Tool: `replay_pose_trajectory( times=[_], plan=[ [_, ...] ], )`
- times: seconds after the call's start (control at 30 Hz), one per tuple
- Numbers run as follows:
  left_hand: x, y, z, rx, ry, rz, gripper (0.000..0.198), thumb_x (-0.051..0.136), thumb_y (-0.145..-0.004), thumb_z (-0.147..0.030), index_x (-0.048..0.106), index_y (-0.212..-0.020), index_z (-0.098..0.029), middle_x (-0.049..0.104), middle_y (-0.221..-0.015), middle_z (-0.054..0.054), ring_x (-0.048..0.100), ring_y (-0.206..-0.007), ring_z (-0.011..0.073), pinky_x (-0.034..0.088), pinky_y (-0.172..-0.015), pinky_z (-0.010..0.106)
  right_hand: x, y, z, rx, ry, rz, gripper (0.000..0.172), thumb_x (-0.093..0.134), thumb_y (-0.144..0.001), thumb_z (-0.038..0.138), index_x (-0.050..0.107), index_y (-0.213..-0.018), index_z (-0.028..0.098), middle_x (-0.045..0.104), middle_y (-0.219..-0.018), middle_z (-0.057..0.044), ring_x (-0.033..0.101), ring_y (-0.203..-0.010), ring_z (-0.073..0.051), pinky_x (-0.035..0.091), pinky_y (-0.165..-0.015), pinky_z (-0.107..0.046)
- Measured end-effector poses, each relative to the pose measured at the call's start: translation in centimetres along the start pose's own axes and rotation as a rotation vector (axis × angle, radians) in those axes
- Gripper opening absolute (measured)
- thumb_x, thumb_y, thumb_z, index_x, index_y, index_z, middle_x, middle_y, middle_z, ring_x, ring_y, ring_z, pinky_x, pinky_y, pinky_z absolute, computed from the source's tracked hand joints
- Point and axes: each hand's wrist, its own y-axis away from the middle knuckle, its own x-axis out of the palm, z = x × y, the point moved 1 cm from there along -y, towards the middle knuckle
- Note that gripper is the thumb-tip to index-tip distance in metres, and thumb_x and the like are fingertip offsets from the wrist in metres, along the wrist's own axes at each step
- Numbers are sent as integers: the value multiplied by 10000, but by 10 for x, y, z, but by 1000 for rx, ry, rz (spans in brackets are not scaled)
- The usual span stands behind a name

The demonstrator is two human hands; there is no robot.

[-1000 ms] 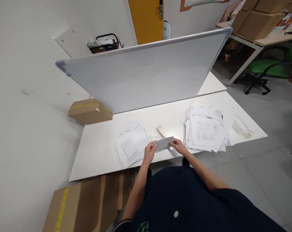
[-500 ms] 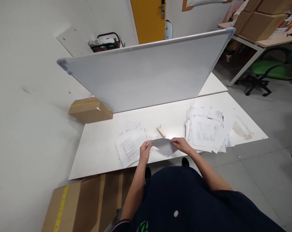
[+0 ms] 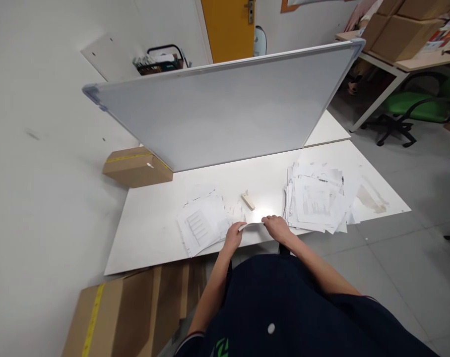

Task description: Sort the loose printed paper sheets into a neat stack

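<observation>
A sheet of paper (image 3: 253, 224) is stretched between my two hands at the table's front edge, seen nearly edge-on as a thin white strip. My left hand (image 3: 233, 236) pinches its left end, and my right hand (image 3: 276, 228) closes on its right end. Just beyond the paper lies a small beige block-shaped object (image 3: 248, 201), its exact kind unclear. Left of my left hand is a spread of printed sheets (image 3: 202, 225). Beside my right hand sits a larger, untidy pile of papers (image 3: 316, 198).
A large whiteboard (image 3: 228, 109) stands upright across the white table (image 3: 146, 223). One cardboard box (image 3: 135, 168) rests at the table's back left; larger boxes (image 3: 116, 312) are below on the left. A green chair (image 3: 418, 106) and another desk (image 3: 418, 62) stand to the right.
The paper has tilted from showing its broad face to nearly edge-on. My left hand has moved right and slightly nearer to me, closing the gap between my hands.
</observation>
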Motion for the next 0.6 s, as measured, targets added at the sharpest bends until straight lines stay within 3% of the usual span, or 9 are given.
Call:
replay_pose_trajectory(
  times=[0.13, 0.27, 0.43, 0.6],
  plan=[
    [-8, -3, -13, -40, 31, -6, 258, 411, -828, -283, 618, -960, -203, 645, -970, 37, 570, -922, 166, 423, -843, 308, -7, 2, -13, -2, -124, -79, 234, 340, -886, 218, 549, -990, 197, 627, -873, -74, 551, -808, -178, 330, -677, -261],
    [-11, -4, -20, -85, 92, -100, 285, 432, -817, -361, 622, -949, -195, 651, -953, 43, 575, -917, 177, 426, -822, 299, 1, 0, -48, 126, -403, -144, 235, 376, -865, 292, 564, -969, 197, 635, -883, -61, 562, -791, -178, 351, -642, -240],
    [-7, 0, -10, -232, 53, -159, 319, 430, -813, -329, 582, -1057, -190, 653, -918, 65, 581, -880, 177, 430, -792, 311, 44, 1, -96, 359, -849, 64, 157, 515, -745, 250, 603, -795, 131, 653, -822, -80, 586, -743, -176, 400, -605, -222],
    [-1, 2, -3, -266, -3, -91, 316, 414, -812, -289, 575, -1062, -184, 652, -914, 61, 581, -866, 169, 424, -785, 300, 78, 7, -107, 518, -1188, 136, 159, 536, -720, 243, 585, -801, 115, 668, -789, -84, 606, -668, -159, 444, -562, -211]
  ],
)
